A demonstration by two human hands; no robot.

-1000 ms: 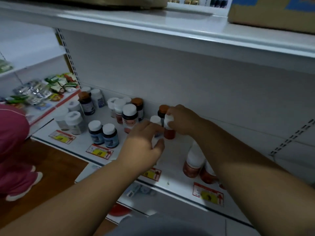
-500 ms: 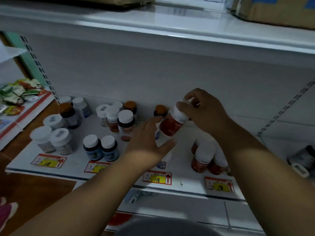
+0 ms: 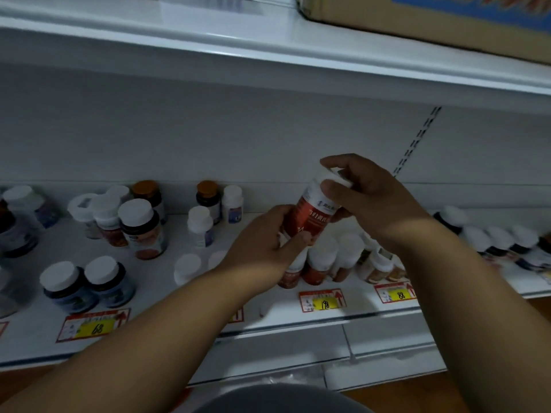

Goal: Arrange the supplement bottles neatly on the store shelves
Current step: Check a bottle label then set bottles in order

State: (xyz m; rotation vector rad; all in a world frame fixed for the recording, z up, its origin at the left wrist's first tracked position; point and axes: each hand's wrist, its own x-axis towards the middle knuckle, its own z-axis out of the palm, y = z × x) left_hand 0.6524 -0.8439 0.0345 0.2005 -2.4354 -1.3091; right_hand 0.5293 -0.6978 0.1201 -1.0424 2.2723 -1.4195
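**Operator:** State the position of the item and the grip.

**Inspector:** The red-labelled bottle [image 3: 310, 217] is held tilted in the air, cap toward the right, above the cluster of red bottles [image 3: 320, 265] standing near the front edge of the shelf [image 3: 167, 293]. The left hand [image 3: 262, 248] wraps its lower body, fingers curled round the label. The right hand [image 3: 369, 195] pinches the white cap [image 3: 328, 178] between thumb and fingers.

**Operator:** Handling properties?

**Inspector:** Judged: rigid plastic, light to moderate in weight, not fragile. The glossy label may be slippery. Hold the body, not the cap; the cap could turn or loosen under load. Set the base flat to avoid toppling neighbouring bottles.

**Operator:** Differences from half a second ago?

**Inspector:** The bottle was then gripped by the right hand at the cap only, with the left hand below it. The left hand has now closed round the lower body, so both hands carry it. The view has swung right: the row of dark bottles [image 3: 492, 242] toward the shelf's right end has come into view, and the goods on the neighbouring shelf to the left have gone out of it.
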